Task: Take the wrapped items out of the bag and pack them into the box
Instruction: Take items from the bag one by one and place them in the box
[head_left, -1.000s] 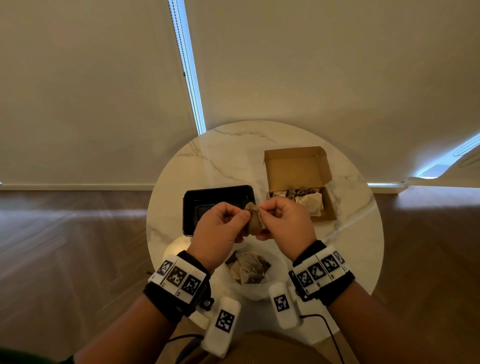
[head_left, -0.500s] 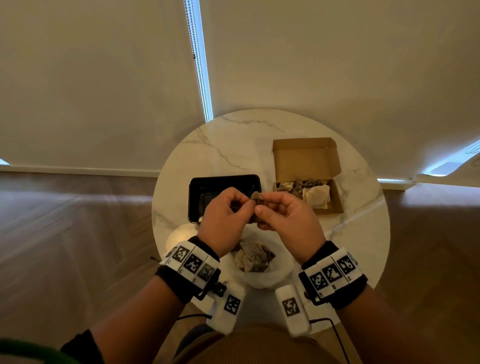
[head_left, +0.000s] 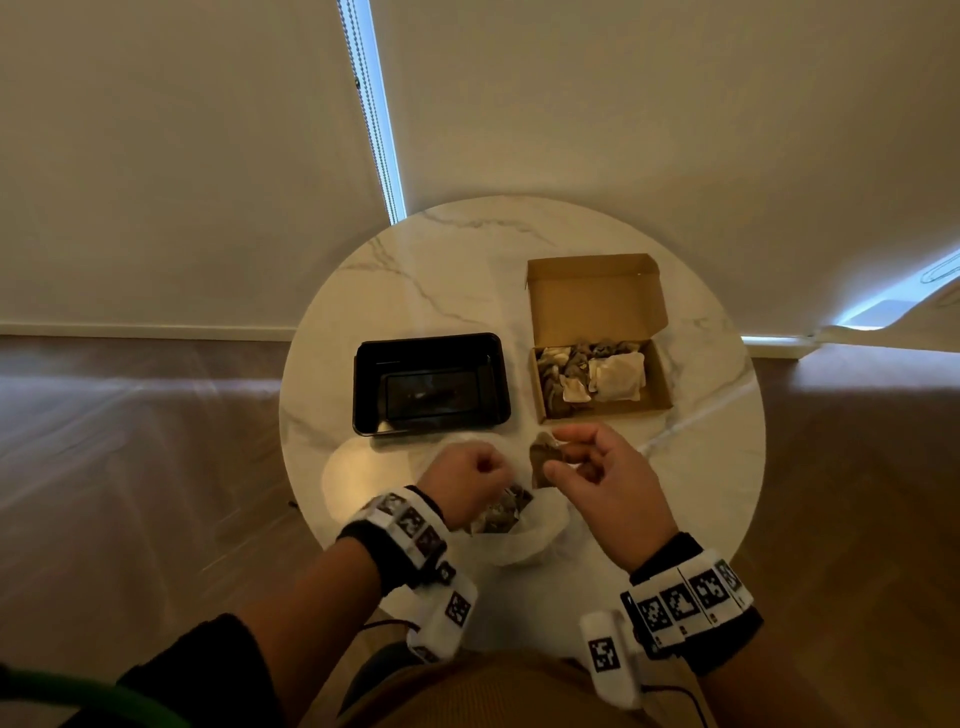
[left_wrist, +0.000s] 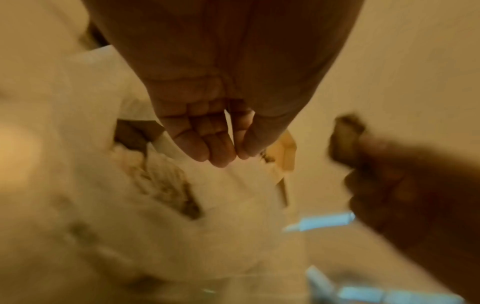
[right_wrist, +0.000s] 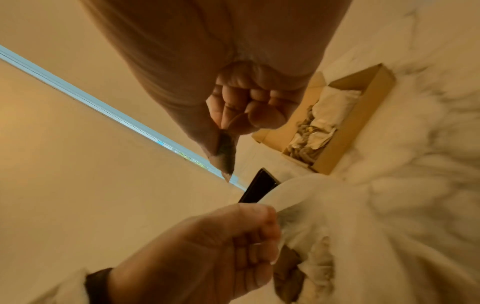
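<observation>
One wrapped item out, carry to the box next.
On the table (head_left: 457, 270), the box (head_left: 658, 379) sits at the far right edge, part filled; our bag (head_left: 524, 545) lies at the near edge. Our right hand (head_left: 597, 478) pinches a wrapped item (head_left: 543, 457); our left hand (head_left: 462, 483) pinches the bag's rim.

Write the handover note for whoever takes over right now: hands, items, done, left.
Right hand pinches one brown wrapped item above the table, short of the cardboard box.
Left hand grips the white bag at its rim.
Done: several wrapped items already lie in the open box.
Left: place the held item in the box, then move the ones still in the bag.
Black tray sits beside the box.
</observation>
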